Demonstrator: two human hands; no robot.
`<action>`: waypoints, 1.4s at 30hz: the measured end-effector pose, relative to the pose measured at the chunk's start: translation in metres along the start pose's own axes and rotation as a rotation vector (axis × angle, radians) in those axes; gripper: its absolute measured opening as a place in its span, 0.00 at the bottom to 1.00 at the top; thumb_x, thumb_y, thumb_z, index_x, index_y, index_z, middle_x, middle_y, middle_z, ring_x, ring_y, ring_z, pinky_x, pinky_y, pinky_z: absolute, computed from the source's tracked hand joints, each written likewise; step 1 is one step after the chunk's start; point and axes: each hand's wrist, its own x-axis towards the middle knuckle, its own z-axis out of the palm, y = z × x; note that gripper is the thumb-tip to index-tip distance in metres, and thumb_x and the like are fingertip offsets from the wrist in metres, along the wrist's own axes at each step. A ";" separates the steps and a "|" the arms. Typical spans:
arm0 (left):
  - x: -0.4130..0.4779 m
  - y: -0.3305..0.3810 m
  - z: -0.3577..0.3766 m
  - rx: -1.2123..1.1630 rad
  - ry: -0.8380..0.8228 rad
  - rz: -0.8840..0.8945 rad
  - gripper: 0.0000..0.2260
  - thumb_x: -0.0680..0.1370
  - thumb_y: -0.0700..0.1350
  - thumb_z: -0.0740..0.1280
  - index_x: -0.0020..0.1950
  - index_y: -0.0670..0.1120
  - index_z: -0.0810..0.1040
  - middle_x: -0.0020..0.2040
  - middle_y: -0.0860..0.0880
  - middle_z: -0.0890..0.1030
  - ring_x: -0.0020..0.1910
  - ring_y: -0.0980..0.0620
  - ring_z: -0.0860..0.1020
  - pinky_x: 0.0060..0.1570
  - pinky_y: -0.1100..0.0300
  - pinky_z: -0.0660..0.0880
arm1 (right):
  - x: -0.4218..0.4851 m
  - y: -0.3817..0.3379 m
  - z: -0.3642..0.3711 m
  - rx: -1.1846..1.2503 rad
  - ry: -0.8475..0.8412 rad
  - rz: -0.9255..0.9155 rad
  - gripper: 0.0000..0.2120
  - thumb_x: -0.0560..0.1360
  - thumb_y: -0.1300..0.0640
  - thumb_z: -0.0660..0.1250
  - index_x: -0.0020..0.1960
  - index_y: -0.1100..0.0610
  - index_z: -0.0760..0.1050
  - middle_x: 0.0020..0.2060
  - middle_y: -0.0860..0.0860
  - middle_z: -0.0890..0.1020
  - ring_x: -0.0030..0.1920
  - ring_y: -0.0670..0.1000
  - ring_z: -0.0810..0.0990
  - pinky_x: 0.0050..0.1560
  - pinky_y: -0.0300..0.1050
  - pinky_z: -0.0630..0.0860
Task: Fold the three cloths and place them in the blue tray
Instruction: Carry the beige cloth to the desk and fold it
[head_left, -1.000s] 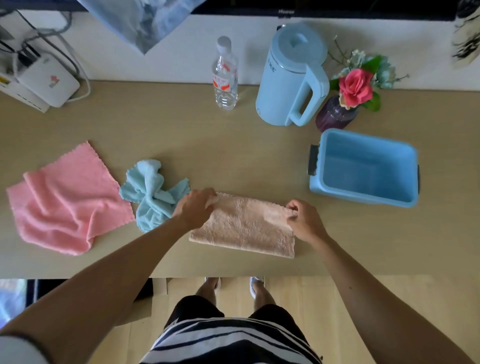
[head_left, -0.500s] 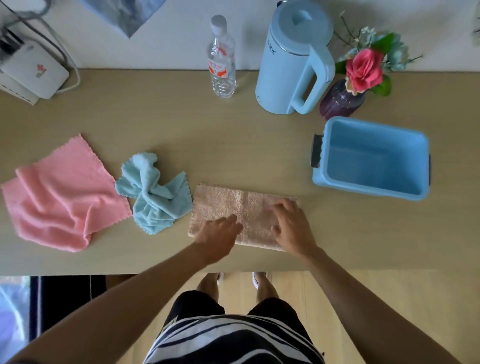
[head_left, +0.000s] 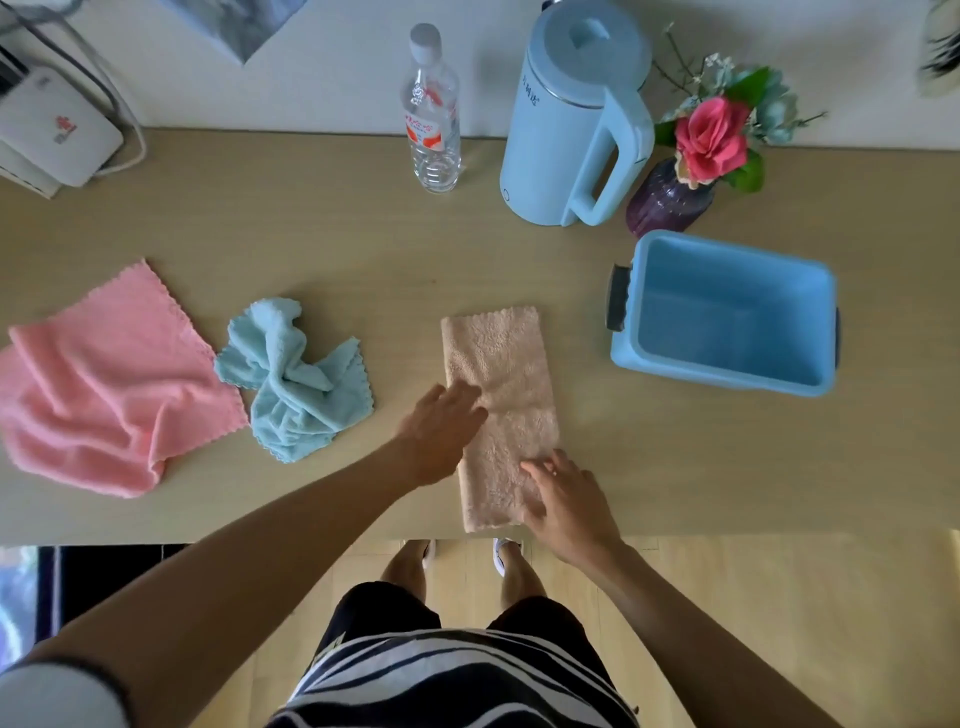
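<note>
We are part-way through the first of three cloths. The beige cloth (head_left: 501, 415) lies on the table (head_left: 363, 249) as a long narrow strip, running from the near edge away from us, which we judge to be one fold completed. At least one more fold looks necessary before it fits neatly in the blue tray (head_left: 724, 358). The tray stands empty to the right of the strip, well apart from it.

Two cloths remain untouched. The pink cloth (head_left: 109, 384) lies loosely spread at the far left. The light blue cloth (head_left: 296, 379) sits crumpled just beside it, between the pink cloth and the strip. Neither is folded.

Grip state:
- Our left hand (head_left: 439, 434) lies flat, fingers extended and spread. The fingertips rest on the left edge of the strip near its middle. It pinches nothing.
- Our right hand (head_left: 563, 506) rests on the near right corner of the strip. The fingers are slightly curled and spread over the fabric. We cannot tell whether they are pinching the corner or only pressing it down.

Remaining work, by our estimate: finish folding the beige cloth, place it in the tray, then repeat for the other two.
</note>
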 end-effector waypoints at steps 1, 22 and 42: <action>-0.005 0.002 0.001 0.015 -0.006 0.094 0.25 0.76 0.41 0.65 0.72 0.46 0.66 0.76 0.42 0.63 0.75 0.44 0.61 0.73 0.48 0.62 | -0.003 0.001 0.004 -0.021 -0.017 -0.043 0.26 0.73 0.52 0.70 0.70 0.51 0.70 0.63 0.51 0.74 0.58 0.51 0.79 0.59 0.49 0.76; -0.046 0.023 0.027 -0.538 0.134 -0.105 0.09 0.72 0.45 0.64 0.50 0.49 0.79 0.44 0.50 0.83 0.46 0.46 0.80 0.51 0.58 0.69 | 0.031 -0.005 -0.038 0.709 -0.159 0.021 0.13 0.76 0.55 0.65 0.33 0.51 0.70 0.28 0.43 0.70 0.31 0.42 0.67 0.35 0.42 0.64; 0.003 -0.022 0.000 -0.954 0.196 -0.676 0.11 0.75 0.47 0.69 0.37 0.40 0.78 0.31 0.46 0.78 0.30 0.46 0.75 0.24 0.62 0.64 | 0.115 0.002 -0.054 0.645 0.076 0.165 0.10 0.73 0.57 0.73 0.53 0.53 0.75 0.37 0.49 0.82 0.33 0.53 0.78 0.35 0.50 0.77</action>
